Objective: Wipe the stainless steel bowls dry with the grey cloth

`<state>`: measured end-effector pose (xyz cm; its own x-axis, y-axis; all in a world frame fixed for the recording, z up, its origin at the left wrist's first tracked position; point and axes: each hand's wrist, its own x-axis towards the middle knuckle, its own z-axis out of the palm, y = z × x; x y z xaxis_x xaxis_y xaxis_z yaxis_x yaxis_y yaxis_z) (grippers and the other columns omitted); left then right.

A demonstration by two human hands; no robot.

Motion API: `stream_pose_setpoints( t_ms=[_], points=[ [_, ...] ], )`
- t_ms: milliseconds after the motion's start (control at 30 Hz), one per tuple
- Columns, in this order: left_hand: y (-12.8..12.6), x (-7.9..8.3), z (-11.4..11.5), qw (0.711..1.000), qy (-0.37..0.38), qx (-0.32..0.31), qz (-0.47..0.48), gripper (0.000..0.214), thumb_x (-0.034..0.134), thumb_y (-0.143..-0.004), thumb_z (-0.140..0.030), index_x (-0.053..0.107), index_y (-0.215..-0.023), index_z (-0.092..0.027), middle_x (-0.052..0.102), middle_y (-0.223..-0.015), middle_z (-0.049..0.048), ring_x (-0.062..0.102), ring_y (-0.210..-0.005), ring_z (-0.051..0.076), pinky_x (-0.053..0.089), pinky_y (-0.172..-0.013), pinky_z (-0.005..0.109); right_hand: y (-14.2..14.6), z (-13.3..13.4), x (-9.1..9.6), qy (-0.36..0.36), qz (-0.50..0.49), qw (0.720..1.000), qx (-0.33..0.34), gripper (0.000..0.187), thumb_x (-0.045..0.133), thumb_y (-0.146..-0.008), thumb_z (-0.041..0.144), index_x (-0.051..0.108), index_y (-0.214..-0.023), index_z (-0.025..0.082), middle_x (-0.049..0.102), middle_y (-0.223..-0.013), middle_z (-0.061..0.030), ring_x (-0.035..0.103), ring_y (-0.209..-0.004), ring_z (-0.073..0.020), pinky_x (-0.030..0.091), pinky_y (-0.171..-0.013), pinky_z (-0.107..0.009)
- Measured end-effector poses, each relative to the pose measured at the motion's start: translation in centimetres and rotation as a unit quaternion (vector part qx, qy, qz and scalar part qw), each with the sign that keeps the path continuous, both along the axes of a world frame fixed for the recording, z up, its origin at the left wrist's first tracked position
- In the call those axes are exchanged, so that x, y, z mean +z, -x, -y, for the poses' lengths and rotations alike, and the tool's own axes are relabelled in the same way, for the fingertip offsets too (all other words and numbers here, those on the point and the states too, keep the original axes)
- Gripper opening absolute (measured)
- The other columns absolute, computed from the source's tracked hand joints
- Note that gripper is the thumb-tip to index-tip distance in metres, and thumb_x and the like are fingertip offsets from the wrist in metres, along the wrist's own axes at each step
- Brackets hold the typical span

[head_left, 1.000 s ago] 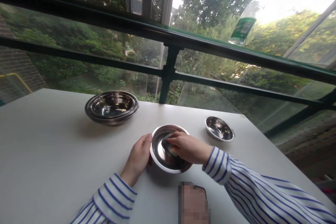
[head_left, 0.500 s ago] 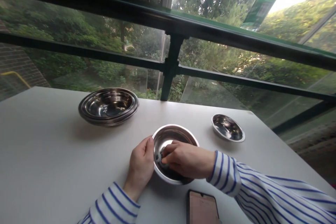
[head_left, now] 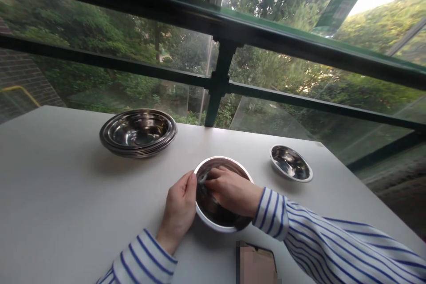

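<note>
A steel bowl (head_left: 229, 224) sits on the white table (head_left: 60, 195) in front of me. My left hand (head_left: 179, 206) clasps its left rim, thumb on the edge, and steadies it. My right hand (head_left: 231, 191) is inside the bowl with its fingers closed on a small grey scouring pad (head_left: 202, 178), pressed against the inner left wall. Most of the pad is hidden under the fingers. Both sleeves are white with blue stripes.
A stack of larger steel bowls (head_left: 138, 132) stands at the back left. One small steel bowl (head_left: 290, 163) sits to the right. A phone (head_left: 256, 264) lies at the near edge. Beyond the table runs a dark green railing (head_left: 218, 82) with glass.
My right hand has slid the pad from the bowl's right and middle across to its left inner wall. The left hand keeps its hold on the rim. The view shifted slightly.
</note>
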<state>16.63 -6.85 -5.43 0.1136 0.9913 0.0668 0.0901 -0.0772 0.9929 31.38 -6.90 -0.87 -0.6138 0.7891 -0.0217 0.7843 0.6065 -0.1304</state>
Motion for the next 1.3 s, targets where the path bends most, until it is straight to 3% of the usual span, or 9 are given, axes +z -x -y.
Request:
stream_pose_setpoints(
  t_ms=[100, 200, 433, 600, 700, 867, 933, 1100, 1300],
  points=[
    [0.0, 0.0, 0.1, 1.0, 0.007, 0.002, -0.001, 0.029, 0.044, -0.082, -0.039, 0.061, -0.078, -0.016, 0.056, -0.064, -0.0004, 0.052, -0.064, 0.016, 0.041, -0.061, 0.024, -0.3, 0.9, 0.7, 0.058, -0.013, 0.994, 0.094, 0.014, 0.052, -0.078, 0.009, 0.064, -0.081, 0.015, 0.06, -0.091, -0.0053, 0.053, -0.083, -0.0144, 0.038, -0.081, -0.027],
    [-0.1, 0.0, 0.1, 1.0, 0.015, -0.009, -0.002, 0.031, 0.042, -0.083, -0.04, 0.058, -0.072, -0.016, 0.052, -0.06, -0.0014, 0.049, -0.06, 0.015, 0.039, -0.056, 0.023, -0.8, 1.8, 1.0, 0.094, -0.028, 0.987, 0.128, 0.018, 0.05, -0.078, 0.006, 0.064, -0.08, 0.017, 0.06, -0.092, -0.003, 0.053, -0.082, -0.0125, 0.039, -0.079, -0.023],
    [0.1, 0.0, 0.0, 0.999, 0.0, -0.038, 0.0, 0.031, 0.042, -0.083, -0.04, 0.062, -0.083, -0.016, 0.058, -0.068, 0.0001, 0.052, -0.067, 0.016, 0.042, -0.065, 0.025, -0.2, 0.7, -0.6, -0.021, 0.002, 1.0, -0.014, 0.016, 0.049, -0.08, 0.013, 0.065, -0.084, 0.015, 0.061, -0.088, -0.0077, 0.053, -0.081, -0.0174, 0.04, -0.078, -0.03],
    [-0.1, 0.2, 0.0, 1.0, -0.008, -0.027, 0.001, 0.032, 0.043, -0.083, -0.038, 0.064, -0.09, -0.015, 0.064, -0.074, 0.0026, 0.055, -0.071, 0.018, 0.043, -0.068, 0.025, -0.4, -0.2, -1.0, -0.043, 0.015, 0.994, -0.101, 0.018, 0.047, -0.081, 0.012, 0.065, -0.077, 0.011, 0.062, -0.08, -0.0098, 0.055, -0.075, -0.018, 0.041, -0.075, -0.031],
    [-0.1, 0.2, -0.1, 1.0, -0.02, -0.006, -0.005, 0.031, 0.043, -0.083, -0.037, 0.064, -0.088, -0.015, 0.062, -0.072, 0.002, 0.055, -0.07, 0.017, 0.042, -0.068, 0.025, -0.1, -0.2, -0.6, -0.032, -0.002, 0.997, -0.074, 0.016, 0.05, -0.08, 0.013, 0.065, -0.079, 0.013, 0.063, -0.083, -0.007, 0.055, -0.079, -0.0163, 0.04, -0.079, -0.028],
    [0.0, 0.1, -0.1, 1.0, -0.004, 0.014, -0.022, 0.031, 0.044, -0.082, -0.039, 0.062, -0.074, -0.015, 0.056, -0.06, -0.001, 0.051, -0.061, 0.015, 0.04, -0.057, 0.023, -0.1, 0.9, 0.7, 0.059, -0.016, 0.995, 0.085, 0.016, 0.051, -0.077, 0.008, 0.066, -0.078, 0.015, 0.063, -0.089, -0.0046, 0.055, -0.083, -0.0138, 0.04, -0.078, -0.025],
    [0.0, 0.1, -0.1, 1.0, 0.003, 0.0, -0.013, 0.032, 0.044, -0.082, -0.04, 0.062, -0.074, -0.015, 0.055, -0.058, -0.0013, 0.049, -0.058, 0.014, 0.039, -0.054, 0.023, -0.3, 1.4, 0.9, 0.075, -0.015, 0.991, 0.112, 0.018, 0.051, -0.077, 0.007, 0.066, -0.079, 0.016, 0.063, -0.088, -0.003, 0.055, -0.081, -0.0118, 0.041, -0.075, -0.021],
    [0.1, -0.2, -0.5, 0.999, 0.012, -0.045, 0.014, 0.033, 0.045, -0.082, -0.04, 0.065, -0.088, -0.014, 0.064, -0.071, 0.003, 0.055, -0.069, 0.017, 0.043, -0.064, 0.025, 0.0, 0.6, 0.2, 0.009, 0.012, 0.999, 0.052, 0.017, 0.05, -0.079, 0.009, 0.065, -0.083, 0.013, 0.062, -0.09, -0.0071, 0.054, -0.081, -0.0154, 0.04, -0.08, -0.028],
    [0.3, 0.2, -0.7, 1.0, -0.002, -0.02, -0.011, 0.036, 0.048, -0.08, -0.039, 0.066, -0.097, -0.014, 0.069, -0.081, 0.0051, 0.06, -0.08, 0.02, 0.044, -0.073, 0.027, -0.3, -0.6, 0.9, -0.031, 0.132, 0.99, -0.026, 0.017, 0.05, -0.081, 0.012, 0.067, -0.078, 0.011, 0.064, -0.084, -0.0116, 0.058, -0.08, -0.0215, 0.044, -0.068, -0.031]
  ],
)
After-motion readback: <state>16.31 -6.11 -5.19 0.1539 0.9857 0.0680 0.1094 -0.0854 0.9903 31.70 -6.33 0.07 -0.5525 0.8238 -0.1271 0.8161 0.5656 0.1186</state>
